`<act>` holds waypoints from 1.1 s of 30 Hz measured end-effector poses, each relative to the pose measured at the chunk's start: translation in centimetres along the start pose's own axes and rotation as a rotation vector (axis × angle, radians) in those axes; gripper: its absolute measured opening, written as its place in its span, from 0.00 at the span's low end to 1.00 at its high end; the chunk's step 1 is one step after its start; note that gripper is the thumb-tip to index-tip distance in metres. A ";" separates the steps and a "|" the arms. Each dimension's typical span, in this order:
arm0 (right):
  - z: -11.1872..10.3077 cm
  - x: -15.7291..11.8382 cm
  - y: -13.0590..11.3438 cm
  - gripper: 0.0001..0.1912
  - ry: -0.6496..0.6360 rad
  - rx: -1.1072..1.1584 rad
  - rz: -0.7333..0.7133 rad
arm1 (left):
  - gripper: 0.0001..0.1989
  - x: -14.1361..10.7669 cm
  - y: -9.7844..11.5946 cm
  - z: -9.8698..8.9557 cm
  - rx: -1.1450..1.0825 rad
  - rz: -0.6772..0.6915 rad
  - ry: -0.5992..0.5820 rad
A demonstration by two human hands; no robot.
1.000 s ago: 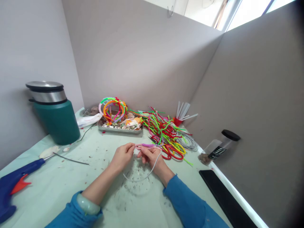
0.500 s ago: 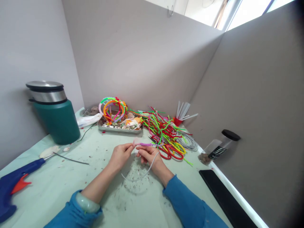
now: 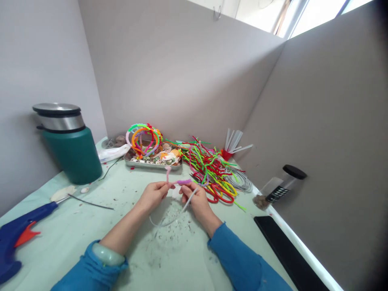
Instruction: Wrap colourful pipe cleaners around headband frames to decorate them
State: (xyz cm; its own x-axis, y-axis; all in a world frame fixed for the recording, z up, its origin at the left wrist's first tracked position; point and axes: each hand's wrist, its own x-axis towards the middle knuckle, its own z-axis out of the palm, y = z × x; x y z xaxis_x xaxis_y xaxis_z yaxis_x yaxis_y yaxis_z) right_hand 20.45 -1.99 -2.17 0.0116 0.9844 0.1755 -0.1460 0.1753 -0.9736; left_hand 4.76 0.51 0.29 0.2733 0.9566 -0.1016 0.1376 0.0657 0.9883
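My left hand (image 3: 155, 195) pinches a pale pink pipe cleaner (image 3: 168, 174), whose loose end sticks up above the fingertips. My right hand (image 3: 195, 199) grips a grey cord (image 3: 187, 203) that has a purple fuzzy wrap (image 3: 184, 182) on the stretch between the two hands. The pink strand runs from my left fingertips to the left end of this purple part. From my right hand the cord's bare part hangs in a curve over the table. My right fingers partly hide where cord and wrap meet.
A metal tray (image 3: 151, 165) holds shells and colourful fuzzy rings (image 3: 145, 139). Beside it are piled pipe cleaners (image 3: 206, 161), red-handled scissors (image 3: 222, 194) and a grey wire coil (image 3: 241, 180). A green flask (image 3: 71, 153) and blue glue gun (image 3: 28, 220) stand left; a jar (image 3: 280, 188) is right.
The pink end has swung from a blur beside my left fingertips to pointing upward. My hands are slightly farther apart, and the hanging cord has shifted left.
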 end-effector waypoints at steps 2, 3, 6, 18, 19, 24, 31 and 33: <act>-0.1 0.0 0.0 0.12 0.014 -0.014 -0.004 | 0.21 0.0 0.2 -0.5 -0.167 -0.023 0.058; -0.2 0.1 -0.1 0.12 0.015 -0.018 -0.007 | 0.20 0.0 0.3 -0.9 -0.256 -0.023 0.086; -0.3 0.4 -0.5 0.13 -0.007 -0.038 -0.011 | 0.17 -0.1 0.6 -2.0 -0.500 0.037 0.114; 3.7 -6.2 -3.2 0.22 -1.030 0.210 0.631 | 0.10 -0.5 1.9 -6.1 -0.760 0.267 0.059; 3.4 -4.9 -3.3 0.19 -0.878 0.033 0.467 | 0.10 -0.5 1.9 -6.0 -0.757 0.266 0.055; 0.5 1.4 -3.9 0.15 0.174 -0.604 -0.336 | 0.10 -0.7 1.8 -5.5 -0.714 0.246 0.060; -2.3 -2.4 -2.0 0.17 0.096 -0.868 -0.605 | 0.10 -0.4 1.6 -5.7 -0.708 0.242 0.065; -3.2 -3.3 -2.1 0.16 0.146 -0.877 -0.616 | 0.10 -0.5 1.7 -5.6 -0.699 0.246 0.073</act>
State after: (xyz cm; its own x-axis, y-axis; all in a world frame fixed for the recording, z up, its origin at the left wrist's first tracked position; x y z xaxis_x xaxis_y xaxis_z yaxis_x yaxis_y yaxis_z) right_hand 23.92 -5.53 -1.20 -0.0326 0.7056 0.7079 0.6835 0.5325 -0.4993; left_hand -0.46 1.70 2.61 0.1509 0.9817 0.1158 -0.5642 -0.0107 0.8255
